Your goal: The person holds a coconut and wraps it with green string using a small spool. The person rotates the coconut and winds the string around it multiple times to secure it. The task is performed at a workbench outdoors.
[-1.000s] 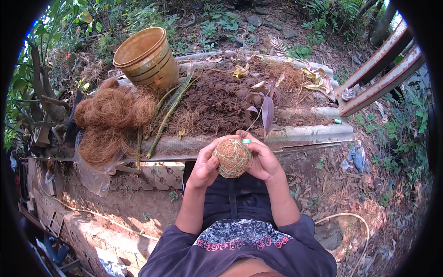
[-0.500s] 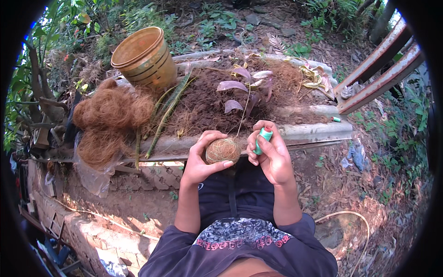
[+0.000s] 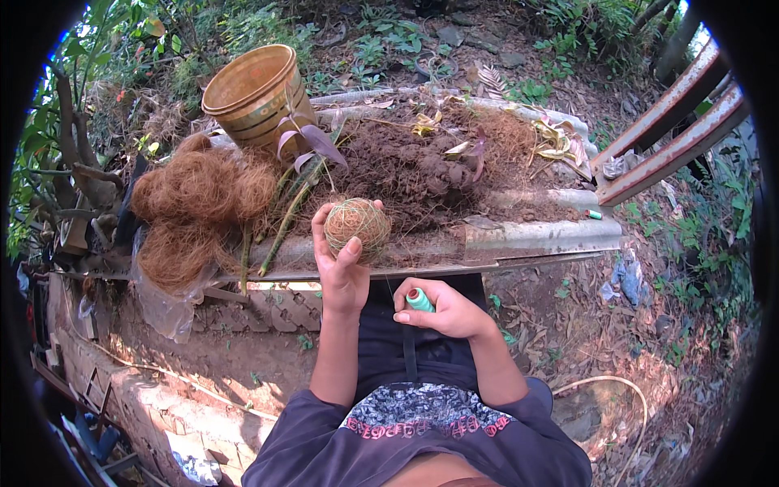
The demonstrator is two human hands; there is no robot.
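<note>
My left hand (image 3: 342,280) is raised at the front edge of the bench, its fingers and thumb wrapped round a ball of brown coir fibre (image 3: 358,227). Pale green thread criss-crosses the ball. Purple plant leaves (image 3: 323,146) rise beyond it on a thin stem that seems to come out of its top. Lower and to the right, in front of my lap, my right hand (image 3: 458,312) is closed round a spool of green thread (image 3: 419,299) with a reddish end. A fine line of thread shows faintly between the spool and the ball.
Dark loose soil (image 3: 406,166) lies across the corrugated sheet (image 3: 552,235). Left of it are a heap of coir fibre (image 3: 203,191), green stems (image 3: 284,231) and a tipped yellowish bucket (image 3: 264,101). Rusty metal bars (image 3: 673,146) slant in at the right, near a small green spool (image 3: 593,215).
My left hand has lifted the ball up and leftward, and its leaves have swung left toward the bucket. My right hand has come down and left with the spool.
</note>
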